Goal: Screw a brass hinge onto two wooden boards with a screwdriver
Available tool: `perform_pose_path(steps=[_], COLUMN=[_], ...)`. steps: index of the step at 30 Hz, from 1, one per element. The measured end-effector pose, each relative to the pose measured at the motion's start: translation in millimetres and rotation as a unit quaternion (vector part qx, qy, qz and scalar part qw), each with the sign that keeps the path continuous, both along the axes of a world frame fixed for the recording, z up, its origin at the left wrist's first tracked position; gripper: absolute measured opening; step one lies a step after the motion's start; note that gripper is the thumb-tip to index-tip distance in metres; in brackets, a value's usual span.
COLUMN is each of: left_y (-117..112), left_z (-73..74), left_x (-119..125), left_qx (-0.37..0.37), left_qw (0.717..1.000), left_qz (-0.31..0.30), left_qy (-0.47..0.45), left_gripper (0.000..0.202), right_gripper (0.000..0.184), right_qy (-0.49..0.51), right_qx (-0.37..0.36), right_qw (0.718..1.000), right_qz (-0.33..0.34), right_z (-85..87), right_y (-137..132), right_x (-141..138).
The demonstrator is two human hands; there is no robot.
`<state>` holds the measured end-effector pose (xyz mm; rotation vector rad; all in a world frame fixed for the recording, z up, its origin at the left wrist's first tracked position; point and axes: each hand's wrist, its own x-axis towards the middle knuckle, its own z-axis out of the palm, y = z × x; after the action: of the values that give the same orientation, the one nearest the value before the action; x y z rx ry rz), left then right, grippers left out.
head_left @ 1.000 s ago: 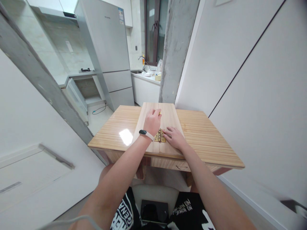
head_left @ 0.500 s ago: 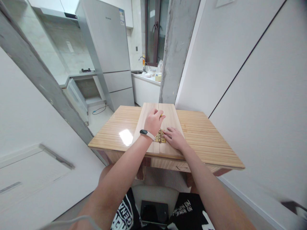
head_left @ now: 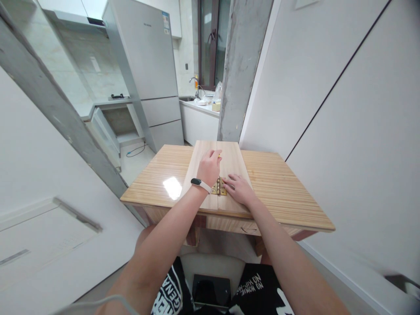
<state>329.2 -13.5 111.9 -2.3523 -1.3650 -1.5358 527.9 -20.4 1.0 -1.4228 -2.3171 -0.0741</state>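
A brass butt hinge (head_left: 218, 187) lies unfolded across the seam between two pale wooden boards (head_left: 229, 153). Over the boards, just beyond the hinge, my left hand (head_left: 208, 168) is closed in a pinch and wears a wristband. A small yellow thing (head_left: 219, 155) peeks out between its thumb and fingers; the rest of it is hidden by the hand. My right hand (head_left: 239, 188) rests on the right board, fingers stretched out and fingertips touching the right leaf of the hinge. The left leaf is partly covered by my left wrist.
The boards lie on a wood-grain table (head_left: 282, 188) with a drawer at its front. Between my legs is a black flat object (head_left: 211, 288) on the seat. A grey pillar (head_left: 241, 70) and white wall stand behind, with a fridge (head_left: 144, 57) to the left.
My left hand has turned at the wrist, its thumb and fingers drawing in, so less of the yellow thing shows. My right hand stays on the hinge.
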Motion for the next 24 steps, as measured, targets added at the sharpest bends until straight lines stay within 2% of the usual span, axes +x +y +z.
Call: perform_pose_path(steps=[2, 7, 16, 24], left_y=[0.8, -0.2, -0.6, -1.1], left_z=[-1.1, -0.7, -2.2, -2.3], left_x=[0.0, -1.5, -0.9, -0.2], left_qx=[0.003, 0.011, 0.001, -0.016], left_qw=[1.0, 1.0, 1.0, 1.0], left_qz=[-0.006, -0.027, 0.006, -0.001], left_qy=[-0.007, 0.006, 0.011, 0.002], left_gripper=[0.03, 0.022, 0.021, 0.028], right_gripper=[0.041, 0.041, 0.042, 0.042], right_qy=[0.0, -0.003, 0.002, 0.006], right_qx=[0.0, 0.004, 0.004, 0.0], right_qw=[1.0, 1.0, 1.0, 1.0], right_qz=[0.0, 0.002, 0.005, -0.004], right_z=[-0.7, -3.0, -3.0, -1.9], right_y=[0.6, 2.6, 2.4, 1.2], right_x=[0.1, 0.9, 1.3, 0.6])
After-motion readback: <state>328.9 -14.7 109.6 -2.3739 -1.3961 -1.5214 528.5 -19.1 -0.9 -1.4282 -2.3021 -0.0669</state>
